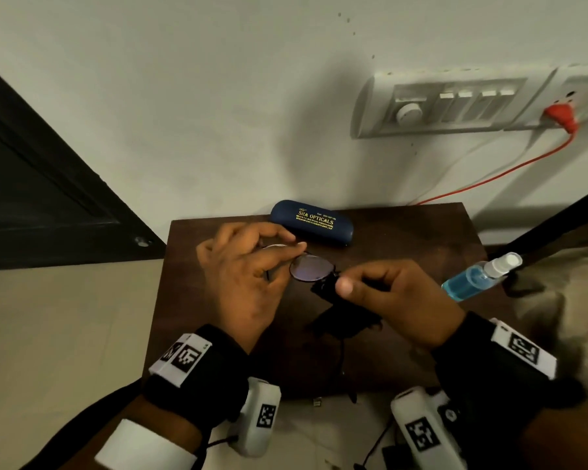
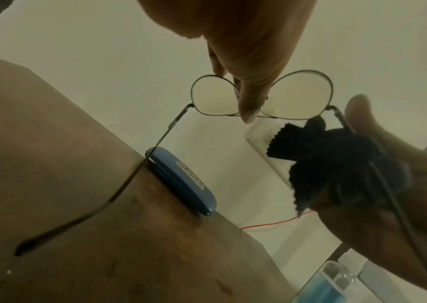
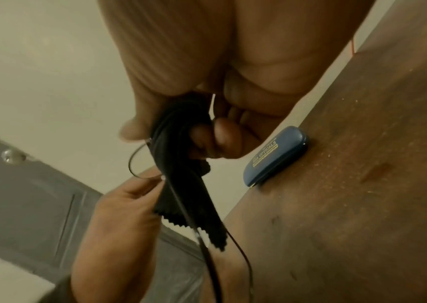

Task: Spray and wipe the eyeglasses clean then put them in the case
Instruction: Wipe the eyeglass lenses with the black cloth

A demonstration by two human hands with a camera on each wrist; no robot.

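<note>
Thin black-rimmed eyeglasses point(image 1: 311, 268) hang in the air above the brown table point(image 1: 404, 239), temples unfolded. My left hand point(image 1: 286, 249) pinches them at the bridge and the rim of one lens point(image 2: 212, 96). My right hand point(image 1: 353, 283) grips a bunched black cloth point(image 1: 340, 317) at the hinge end of the other lens point(image 2: 300, 96). That side's temple runs down through the cloth point(image 3: 181, 184). The blue eyeglass case point(image 1: 311, 222) lies closed at the table's back edge. A spray bottle point(image 1: 479, 278) of blue liquid lies on its side at the table's right edge.
A switchboard point(image 1: 455, 106) with a red plug and cable point(image 1: 510, 171) is on the wall behind the table. A dark door point(image 1: 31, 181) stands at left. A fabric-covered surface point(image 1: 557, 300) borders the table on the right.
</note>
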